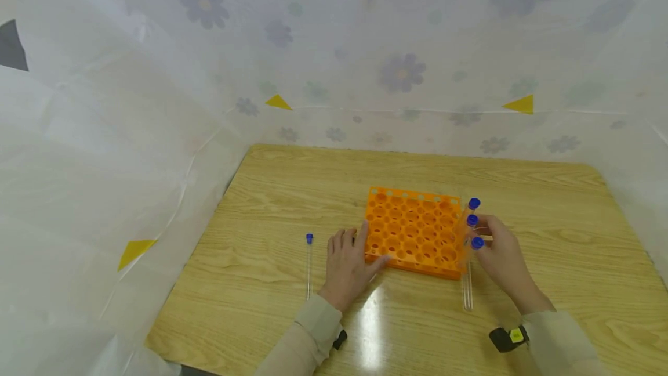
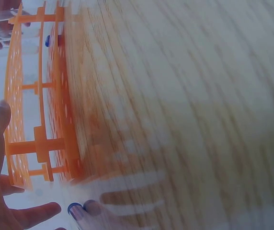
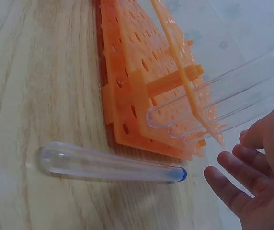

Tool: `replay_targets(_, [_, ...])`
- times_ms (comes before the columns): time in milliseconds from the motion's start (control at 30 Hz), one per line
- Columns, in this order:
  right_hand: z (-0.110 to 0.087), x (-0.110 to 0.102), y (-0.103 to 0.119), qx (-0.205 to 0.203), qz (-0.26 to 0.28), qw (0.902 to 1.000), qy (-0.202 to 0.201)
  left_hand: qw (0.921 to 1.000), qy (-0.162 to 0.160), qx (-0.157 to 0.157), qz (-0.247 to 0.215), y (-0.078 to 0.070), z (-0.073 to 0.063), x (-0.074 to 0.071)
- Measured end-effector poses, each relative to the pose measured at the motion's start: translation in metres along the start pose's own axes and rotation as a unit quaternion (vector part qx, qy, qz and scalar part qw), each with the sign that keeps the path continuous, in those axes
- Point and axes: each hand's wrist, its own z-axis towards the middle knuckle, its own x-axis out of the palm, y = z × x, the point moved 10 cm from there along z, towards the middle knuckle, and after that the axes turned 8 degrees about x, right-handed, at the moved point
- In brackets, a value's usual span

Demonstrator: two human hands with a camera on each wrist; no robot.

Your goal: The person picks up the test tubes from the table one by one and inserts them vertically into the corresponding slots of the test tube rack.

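Note:
An orange test tube rack (image 1: 412, 228) stands on the table. My left hand (image 1: 347, 266) holds its near left corner, thumb along the front edge and forefinger at the left side. Three clear test tubes (image 3: 242, 79) with blue caps (image 1: 474, 203) lean outward in the rack's right-hand end. Close beside them is my right hand (image 1: 503, 260), its fingers loosely spread and fingertips near the tubes. Another test tube (image 3: 103, 165) lies on the table along the rack's right side; in the head view its cap is hidden.
A further blue-capped tube (image 1: 309, 266) lies left of my left hand, its lower end behind the sleeve. The wooden table (image 1: 292, 184) is enclosed by pale flowered sheeting (image 1: 344, 39) at the back and sides. Yellow markers (image 1: 279, 102) are stuck on it.

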Motion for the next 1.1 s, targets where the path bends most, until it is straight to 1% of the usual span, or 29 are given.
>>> replay_targets(200, [-0.007, 0.007, -0.019, 0.034, -0.037, 0.9986, 0.015, 1.0000, 0.003, -0.003, 0.009, 0.000, -0.001, 0.000])
replay_targets(467, [-0.016, 0.020, -0.035, 0.070, -0.037, 0.9950, 0.061, 0.9999, 0.012, -0.008, 0.003, 0.001, -0.001, 0.002])
replay_targets(633, [-0.018, 0.025, -0.041, 0.073, -0.054, 0.9936, 0.067, 1.0000, 0.006, -0.005, 0.005, 0.001, -0.001, 0.002])
replay_targets(867, [-0.020, 0.030, -0.045, 0.081, -0.073, 0.9899, 0.090, 1.0000, 0.007, -0.004, 0.002, 0.001, 0.000, 0.001])
replay_targets(1100, [-0.022, 0.030, -0.043, 0.074, -0.095, 0.9893, 0.083, 1.0000, 0.001, 0.001, 0.002, 0.000, -0.001, 0.001])
